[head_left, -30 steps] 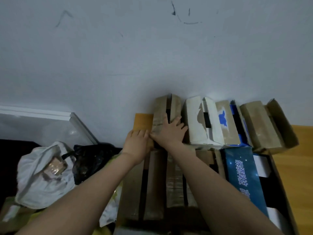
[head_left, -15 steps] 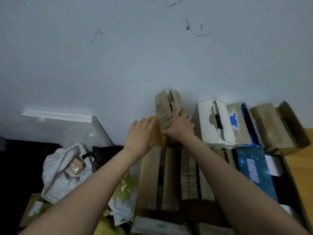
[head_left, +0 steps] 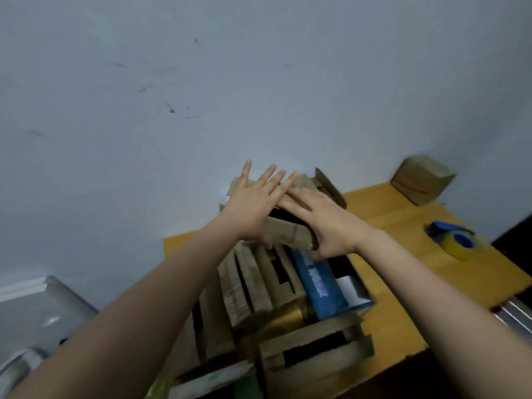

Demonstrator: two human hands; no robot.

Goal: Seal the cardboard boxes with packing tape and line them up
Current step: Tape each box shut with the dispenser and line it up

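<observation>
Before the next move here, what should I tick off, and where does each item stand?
1. Hands on the box: ok. Left hand and right hand both lie on the back box.
2. Firm grip: cannot tell. The left fingers are spread straight; the right thumb is blurred at the box's edge.
3. Flaps closed: not ok. A flap stands up and a dark gap shows.
4. Tape in hand: not ok. The tape roll lies on the table, right of both hands.
5. Boxes lined up: not ok. The pile lies at mixed angles, and a small box sits apart at the far corner.
</observation>
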